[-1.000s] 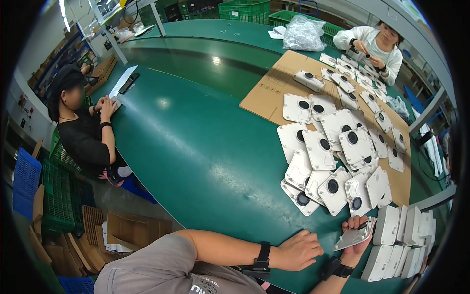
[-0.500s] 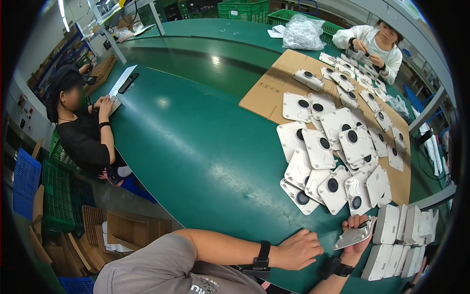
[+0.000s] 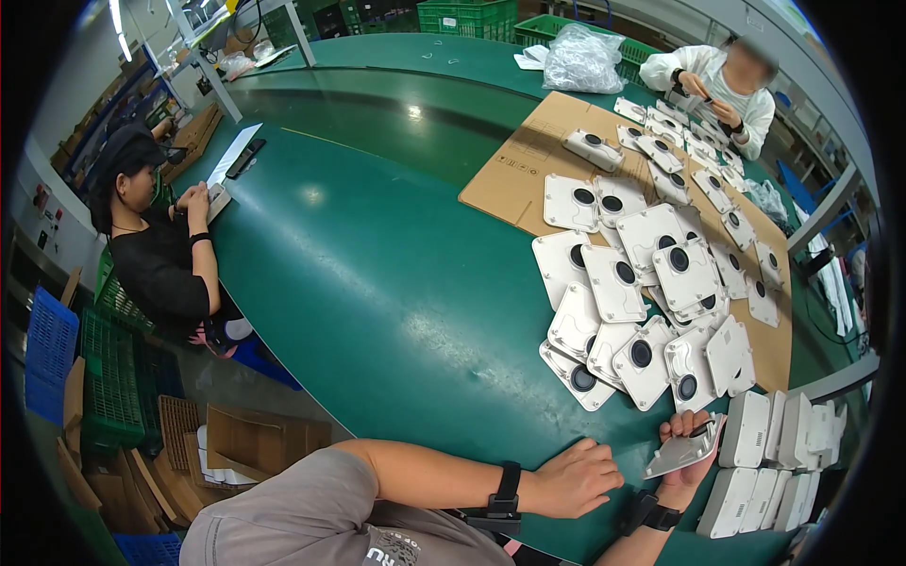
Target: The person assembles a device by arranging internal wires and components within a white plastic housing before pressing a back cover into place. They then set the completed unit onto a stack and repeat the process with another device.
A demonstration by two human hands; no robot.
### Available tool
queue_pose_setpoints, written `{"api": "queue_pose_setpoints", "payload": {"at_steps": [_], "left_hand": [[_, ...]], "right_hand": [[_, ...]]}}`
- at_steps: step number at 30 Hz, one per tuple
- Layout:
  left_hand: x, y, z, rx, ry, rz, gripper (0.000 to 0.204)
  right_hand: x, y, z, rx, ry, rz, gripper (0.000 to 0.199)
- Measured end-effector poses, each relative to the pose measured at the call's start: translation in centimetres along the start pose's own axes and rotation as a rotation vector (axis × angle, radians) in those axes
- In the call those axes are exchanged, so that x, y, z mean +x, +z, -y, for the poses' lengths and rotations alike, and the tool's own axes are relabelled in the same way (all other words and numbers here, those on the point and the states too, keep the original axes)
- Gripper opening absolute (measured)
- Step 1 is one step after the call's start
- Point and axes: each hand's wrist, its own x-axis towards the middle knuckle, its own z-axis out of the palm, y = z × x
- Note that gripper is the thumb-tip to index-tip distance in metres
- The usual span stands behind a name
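While the fingers of the right hand (image 3: 696, 472) are clamped on a white panel (image 3: 672, 458), the left hand (image 3: 576, 479) rests on the worktop (image 3: 377, 283) to their left (its fingers bend downward; whether they part underneath, I cannot tell). Beyond the right fingers lie piled panels (image 3: 606, 300) with black discs; just right of them stand white casings (image 3: 744, 429).

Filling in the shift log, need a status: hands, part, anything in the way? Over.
Left hand on table, curled. Right hand holding white cover, tilted. Cover pile just beyond, white cases close at right.
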Motion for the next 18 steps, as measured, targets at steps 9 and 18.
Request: {"api": "queue_pose_setpoints", "payload": {"at_steps": [9, 18], "left_hand": [[-0.01, 0.11, -0.02, 0.014, -0.003, 0.000, 0.028], [-0.03, 0.08, 0.01, 0.013, 0.010, -0.018, 0.028]], "right_hand": [[0.00, -0.08, 0.00, 0.008, -0.001, 0.012, 0.046], [0.03, -0.15, -0.03, 0.005, -0.003, 0.027, 0.045]]}}
